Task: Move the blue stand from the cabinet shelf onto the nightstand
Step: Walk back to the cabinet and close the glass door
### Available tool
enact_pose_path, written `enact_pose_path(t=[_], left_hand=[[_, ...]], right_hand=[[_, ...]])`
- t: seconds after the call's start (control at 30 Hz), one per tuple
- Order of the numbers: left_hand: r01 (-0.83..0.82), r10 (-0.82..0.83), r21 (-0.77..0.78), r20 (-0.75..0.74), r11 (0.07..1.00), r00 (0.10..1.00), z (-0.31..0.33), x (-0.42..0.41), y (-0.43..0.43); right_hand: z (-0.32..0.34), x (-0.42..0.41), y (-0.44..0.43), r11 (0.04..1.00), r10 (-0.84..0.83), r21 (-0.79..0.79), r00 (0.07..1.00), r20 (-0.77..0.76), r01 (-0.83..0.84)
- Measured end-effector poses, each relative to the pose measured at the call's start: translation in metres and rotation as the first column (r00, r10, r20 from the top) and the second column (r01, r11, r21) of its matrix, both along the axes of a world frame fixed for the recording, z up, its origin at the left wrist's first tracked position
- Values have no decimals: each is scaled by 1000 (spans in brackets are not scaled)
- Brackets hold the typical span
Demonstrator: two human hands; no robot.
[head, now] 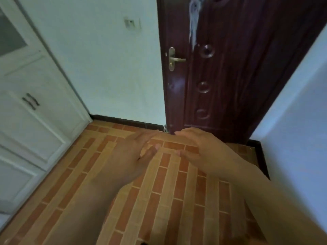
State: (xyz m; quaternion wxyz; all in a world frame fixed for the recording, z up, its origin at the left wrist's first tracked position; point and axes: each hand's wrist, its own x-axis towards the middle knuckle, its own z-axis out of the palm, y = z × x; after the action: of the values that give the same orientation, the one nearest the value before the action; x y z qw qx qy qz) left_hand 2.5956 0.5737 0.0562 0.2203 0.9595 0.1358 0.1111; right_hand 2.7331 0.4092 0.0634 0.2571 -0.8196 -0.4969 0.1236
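Cabinet (35, 112) at left, white, lower doors closed with two dark handles (31, 101); dark brown door (221, 76) with brass lever (175, 59) straight ahead, wall switch (131, 23) on the pale wall (106, 71) between them. Left hand (139, 149) and right hand (201, 151) both held out over the brick-pattern floor (159, 200), fingers loose and slightly bent, gripping nothing, fingertips aimed at each other, near but apart, though the view is blurred. Blue stand: cannot tell where it is, neither hand has it and it doesn't show in this view.
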Motion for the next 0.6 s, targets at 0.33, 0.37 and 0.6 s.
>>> enact_pose_path(t=[0.33, 0.37, 0.6], left_hand=[[-146, 146, 12, -16, 989, 989, 19, -63, 140], [-163, 163, 10, -10, 987, 987, 18, -70, 154], [-415, 415, -15, -7, 909, 910, 12, -143, 225]], right_hand=[[18, -49, 154, 983, 150, 107, 988, -32, -146], [18, -54, 171, 979, 176, 110, 984, -38, -171], [9, -94, 281, 915, 402, 53, 914, -47, -400]])
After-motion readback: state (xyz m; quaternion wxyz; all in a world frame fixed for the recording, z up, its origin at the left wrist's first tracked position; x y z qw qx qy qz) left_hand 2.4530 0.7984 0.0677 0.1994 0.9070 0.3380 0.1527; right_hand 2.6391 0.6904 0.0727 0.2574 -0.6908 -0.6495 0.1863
